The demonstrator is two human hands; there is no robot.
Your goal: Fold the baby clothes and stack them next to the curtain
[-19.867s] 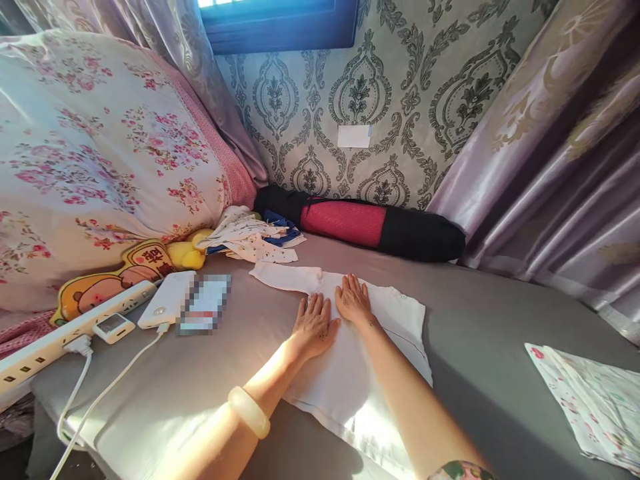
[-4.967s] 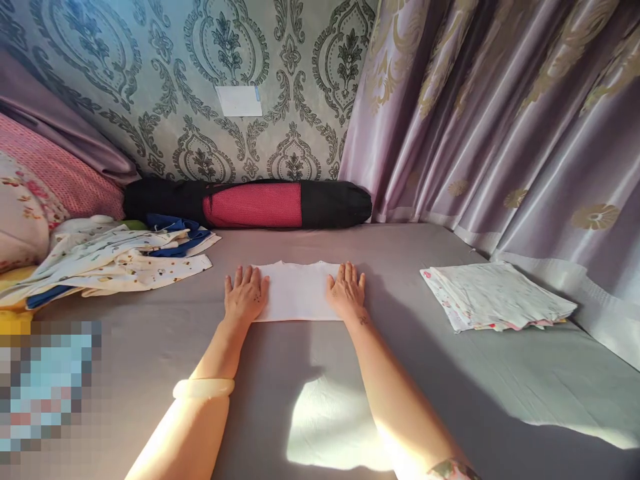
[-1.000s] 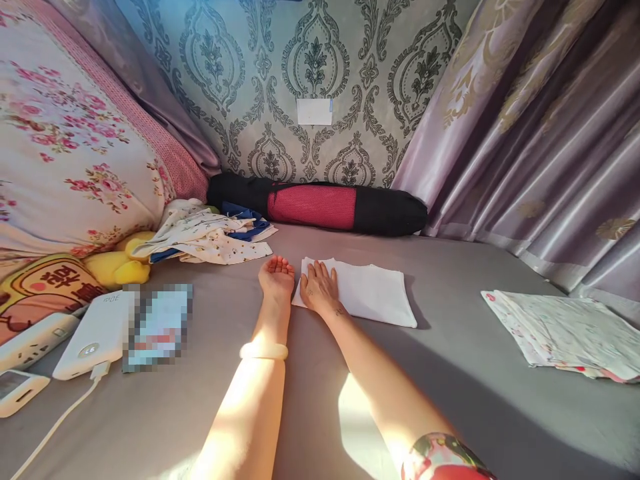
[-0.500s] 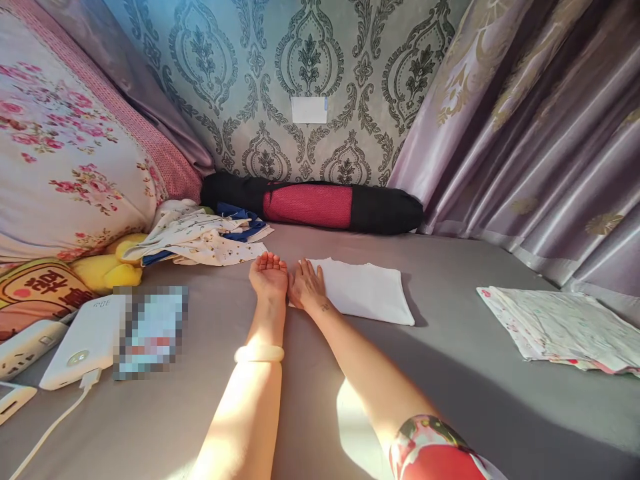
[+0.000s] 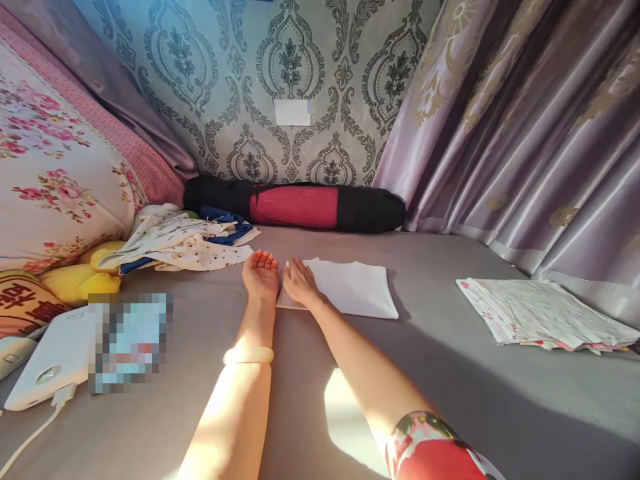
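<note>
A folded white cloth [image 5: 353, 287] lies flat on the grey sheet [image 5: 300, 393]; its kind of garment I cannot make out. My right hand [image 5: 301, 281] rests palm down on its left end, fingers extended and close together, covering that part. Just left of the cloth, my left hand [image 5: 261, 275] lies palm up with loosely curled fingers and nothing in it. A pale bangle [image 5: 249, 355] circles the left wrist.
Crumpled printed clothes [image 5: 175, 243] lie at the back left, near a yellow plush toy [image 5: 80, 280]. A white power bank [image 5: 55, 360] and a blurred-out phone [image 5: 133, 343] sit at left. Folded clothes [image 5: 545, 313] lie right. A black-and-red rolled bag [image 5: 295, 205] lines the wall.
My view has turned a little to the right, so the scene sits further left. The fingers of my right hand have drawn closer together on the cloth, which keeps its shape.
</note>
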